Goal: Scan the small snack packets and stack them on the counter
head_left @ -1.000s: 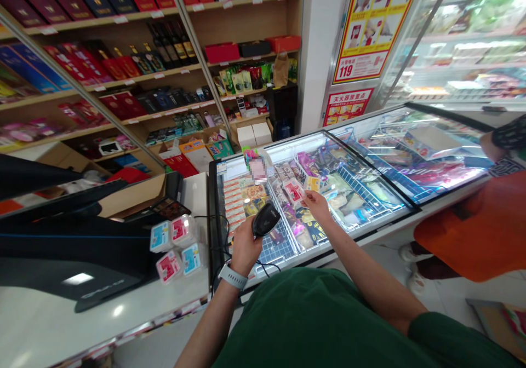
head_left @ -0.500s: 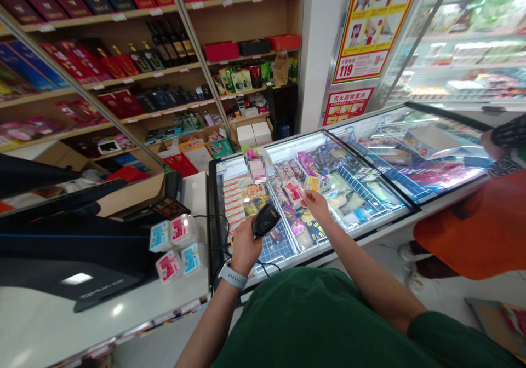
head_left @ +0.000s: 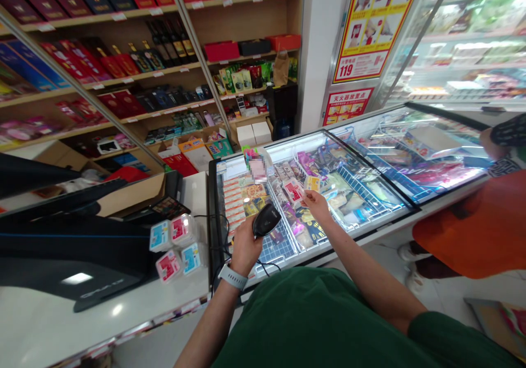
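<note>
We have tall shelving [head_left: 246, 28] of boxes and bottles beyond our fingers, and a glass-topped freezer [head_left: 378, 230] beneath them. Left of them runs a white counter [head_left: 135, 313] bearing four tubs [head_left: 183, 231]. Our left hand [head_left: 245, 242] wraps its fingers around a black scanner [head_left: 266, 220]; our right hand [head_left: 318, 206] pinches a red-and-white pack [head_left: 293, 190] over the glass.

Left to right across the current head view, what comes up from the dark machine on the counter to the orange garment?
Bulky black plastic machine, four clear plastic tubs with red or blue labels, left hand, black handheld scanner, red-and-white labelled package, right hand, orange cloth garment.
</note>
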`<state>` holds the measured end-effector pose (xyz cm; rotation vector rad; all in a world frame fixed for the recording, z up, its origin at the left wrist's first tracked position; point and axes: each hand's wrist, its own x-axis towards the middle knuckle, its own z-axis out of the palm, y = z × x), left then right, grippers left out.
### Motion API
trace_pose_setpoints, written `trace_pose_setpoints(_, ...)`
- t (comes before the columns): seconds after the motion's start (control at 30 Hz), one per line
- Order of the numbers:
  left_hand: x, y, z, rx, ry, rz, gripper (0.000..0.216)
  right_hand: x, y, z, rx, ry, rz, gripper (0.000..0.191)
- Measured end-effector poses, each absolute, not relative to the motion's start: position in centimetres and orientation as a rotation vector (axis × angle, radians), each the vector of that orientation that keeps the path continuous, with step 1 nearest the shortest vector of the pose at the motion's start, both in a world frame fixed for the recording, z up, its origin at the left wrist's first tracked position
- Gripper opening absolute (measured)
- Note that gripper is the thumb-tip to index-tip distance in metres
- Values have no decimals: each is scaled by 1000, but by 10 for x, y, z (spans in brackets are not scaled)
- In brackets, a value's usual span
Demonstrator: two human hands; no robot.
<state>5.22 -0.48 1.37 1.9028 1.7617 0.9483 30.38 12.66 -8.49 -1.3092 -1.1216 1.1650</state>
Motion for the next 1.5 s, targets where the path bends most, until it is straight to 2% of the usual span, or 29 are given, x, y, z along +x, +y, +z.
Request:
trace_pose_setpoints(0.27, 52, -6, 16, 1892, 1756, 965, 45, 303, 127, -88, -1327, -1122, 1153, 31)
trace_pose_setpoints(0.8, 51, -9, 18, 1907, 1747, 984, 46, 297, 123, -87, -1288, -1125, 1204, 42)
trace_pose_setpoints(1.5, 52, -18, 21, 1861, 1748, 1033, 52, 255, 113, -68, -1273, -1099, 1375, 14)
